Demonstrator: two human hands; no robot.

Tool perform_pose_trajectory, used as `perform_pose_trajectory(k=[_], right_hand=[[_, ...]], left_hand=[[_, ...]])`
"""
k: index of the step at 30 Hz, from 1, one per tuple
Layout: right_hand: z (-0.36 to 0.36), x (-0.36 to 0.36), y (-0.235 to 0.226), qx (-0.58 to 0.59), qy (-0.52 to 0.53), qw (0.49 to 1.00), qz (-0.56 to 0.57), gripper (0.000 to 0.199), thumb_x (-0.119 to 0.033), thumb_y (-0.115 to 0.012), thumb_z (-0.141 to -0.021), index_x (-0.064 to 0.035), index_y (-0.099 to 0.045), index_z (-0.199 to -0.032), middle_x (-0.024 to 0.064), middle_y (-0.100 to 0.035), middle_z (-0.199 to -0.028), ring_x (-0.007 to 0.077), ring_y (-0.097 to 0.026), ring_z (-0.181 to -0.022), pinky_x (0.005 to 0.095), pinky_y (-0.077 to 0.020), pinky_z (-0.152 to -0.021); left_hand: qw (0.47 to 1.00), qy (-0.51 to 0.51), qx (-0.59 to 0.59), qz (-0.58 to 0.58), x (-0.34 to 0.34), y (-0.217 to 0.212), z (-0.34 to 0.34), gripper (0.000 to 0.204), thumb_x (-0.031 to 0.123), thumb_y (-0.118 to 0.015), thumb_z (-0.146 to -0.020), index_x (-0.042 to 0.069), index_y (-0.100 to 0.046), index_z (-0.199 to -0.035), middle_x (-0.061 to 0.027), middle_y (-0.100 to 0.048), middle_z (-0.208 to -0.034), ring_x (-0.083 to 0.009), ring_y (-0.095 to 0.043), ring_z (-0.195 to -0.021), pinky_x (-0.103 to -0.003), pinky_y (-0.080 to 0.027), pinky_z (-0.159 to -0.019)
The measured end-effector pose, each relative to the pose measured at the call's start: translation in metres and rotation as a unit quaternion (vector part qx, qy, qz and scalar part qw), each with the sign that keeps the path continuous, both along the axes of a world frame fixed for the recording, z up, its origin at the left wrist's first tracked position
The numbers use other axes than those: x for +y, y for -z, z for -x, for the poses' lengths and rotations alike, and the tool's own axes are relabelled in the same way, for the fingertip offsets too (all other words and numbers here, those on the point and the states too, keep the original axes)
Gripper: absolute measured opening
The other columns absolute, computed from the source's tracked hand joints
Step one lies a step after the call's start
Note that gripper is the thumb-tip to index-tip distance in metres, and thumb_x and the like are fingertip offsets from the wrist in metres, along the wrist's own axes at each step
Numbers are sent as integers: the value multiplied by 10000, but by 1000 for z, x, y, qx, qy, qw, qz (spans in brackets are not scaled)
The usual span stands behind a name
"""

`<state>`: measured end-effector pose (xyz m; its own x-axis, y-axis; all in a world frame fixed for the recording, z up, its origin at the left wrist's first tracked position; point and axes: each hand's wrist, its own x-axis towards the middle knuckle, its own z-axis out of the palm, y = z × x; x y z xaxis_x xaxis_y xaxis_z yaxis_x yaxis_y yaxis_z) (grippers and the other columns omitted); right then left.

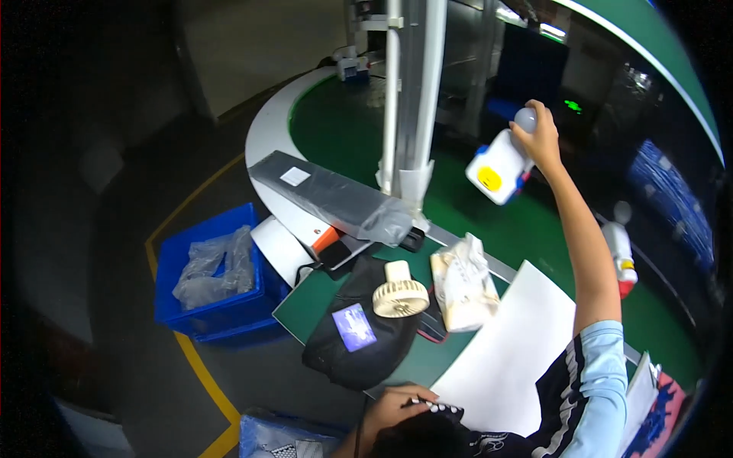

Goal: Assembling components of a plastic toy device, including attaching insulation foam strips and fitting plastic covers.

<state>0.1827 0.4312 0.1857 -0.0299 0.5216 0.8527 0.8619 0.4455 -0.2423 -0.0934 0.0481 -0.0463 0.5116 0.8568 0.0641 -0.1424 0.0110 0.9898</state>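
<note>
Your right hand (pixel 540 137) is raised far right, clenched around the top of a white bottle (pixel 500 166) held clear above the green conveyor (pixel 343 130). Your left hand (pixel 397 404) rests near, fingers curled on something dark, perhaps a cable. The long wrapped box (pixel 328 195), small fan (pixel 399 294) and bagged package (pixel 462 282) lie unhandled.

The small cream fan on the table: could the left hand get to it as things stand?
Probably yes: the left hand rests at the table's near edge, and only the low black bag lies between it and the fan.
</note>
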Motion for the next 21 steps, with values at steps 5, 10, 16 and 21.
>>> perform_pose_trajectory(k=[5,10,16,21], right_hand=[[-82,-121,-38,-77,20,990,114,511,-230,-680,-638,-71,-469,-1075,174,-542,-1050,298,-564,-942,353,-475,-773],[-143,-229,-5,254,6,904,344,418,-295,-645,-665,-102,-510,-1011,139,-551,-969,242,-573,-810,289,-460,-633],[-163,-299,82,212,-26,865,454,356,-373,-577,-724,-111,-648,-956,143,-460,-1126,242,-469,-1031,340,-388,-863],[-128,-322,121,310,-49,803,507,645,-475,-614,-613,44,-599,-998,250,-419,-1174,362,-458,-1075,360,-443,-803]], left_hand=[[985,-92,142,-38,-1,-22,-7,86,56,-657,-735,-6,-612,-774,-44,-589,-685,-110,-534,-630,-238,-423,-583],[982,-112,-15,-154,-15,-60,-40,269,179,-634,-795,-54,-561,-684,-85,-565,-669,-139,-510,-597,-240,-385,-537],[963,45,-96,-249,-45,-92,-102,300,199,-683,-740,-28,-537,-609,-102,-588,-735,-194,-526,-640,-261,-395,-557],[913,95,-38,-395,-70,-111,-139,309,256,-700,-678,24,-540,-550,-59,-616,-798,-227,-557,-856,-414,-334,-819]])
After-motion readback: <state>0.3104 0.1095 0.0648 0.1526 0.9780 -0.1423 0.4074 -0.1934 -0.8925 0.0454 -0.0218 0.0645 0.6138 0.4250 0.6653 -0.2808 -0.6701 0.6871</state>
